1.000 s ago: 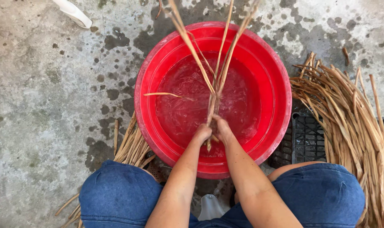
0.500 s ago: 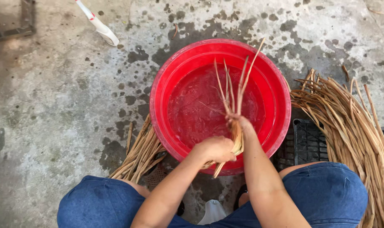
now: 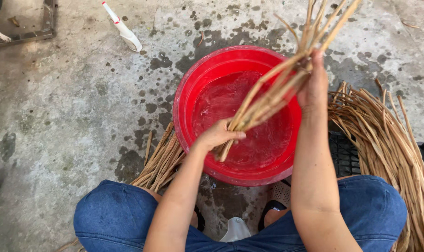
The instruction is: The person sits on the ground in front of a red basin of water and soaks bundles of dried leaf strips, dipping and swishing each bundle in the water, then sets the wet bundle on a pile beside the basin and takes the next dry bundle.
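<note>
A bundle of wet tan reed stalks slants over a red plastic basin holding shallow water. My left hand grips the lower ends of the stalks near the basin's near side. Higher up, my right hand is closed around the same bundle above the basin's far right rim. The stalk tips fan out toward the top edge of the view. Both forearms reach out from my knees in blue jeans.
A large heap of dry reeds lies on a black crate to the right. More reeds lie left of the basin. A white bottle with a red tip rests on the wet concrete floor at top left.
The bundle has come up out of the water and tilted to the right. My right hand slid up the stalks, while my left hand stayed at the lower ends.
</note>
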Motion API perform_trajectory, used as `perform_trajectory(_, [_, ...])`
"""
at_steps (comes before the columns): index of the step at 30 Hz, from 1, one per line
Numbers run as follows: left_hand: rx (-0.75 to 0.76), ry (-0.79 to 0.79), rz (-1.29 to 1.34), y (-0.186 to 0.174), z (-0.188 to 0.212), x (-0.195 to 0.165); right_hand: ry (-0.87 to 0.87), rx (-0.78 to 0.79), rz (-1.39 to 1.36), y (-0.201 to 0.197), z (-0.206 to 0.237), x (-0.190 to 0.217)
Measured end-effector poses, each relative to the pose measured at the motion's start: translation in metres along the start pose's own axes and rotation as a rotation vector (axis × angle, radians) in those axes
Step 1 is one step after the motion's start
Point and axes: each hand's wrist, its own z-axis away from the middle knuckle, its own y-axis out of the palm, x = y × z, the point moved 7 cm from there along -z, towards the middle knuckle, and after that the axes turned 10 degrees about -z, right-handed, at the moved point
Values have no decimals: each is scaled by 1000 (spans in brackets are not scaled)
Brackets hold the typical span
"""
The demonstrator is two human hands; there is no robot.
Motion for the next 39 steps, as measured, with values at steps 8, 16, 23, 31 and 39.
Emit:
perform_trajectory(8, [-271,-513,-467,20,-26,125,530,-176,711,-80,79,-198])
perform_trajectory(16, [-301,-624,-473,20,-28,128,747,75,837,-72,142,-256])
perform_trajectory(23, [-523,-654,-556,-9,-12,117,735,23,1195,-93,130,-235])
perform_trajectory(31, [-732,-283,-257,-28,-1,88,-5,-95,1230,-71,120,-202])
perform_trajectory(39, [-544,-103,-177,3,-9,68,804,248,145,8,144,-239])
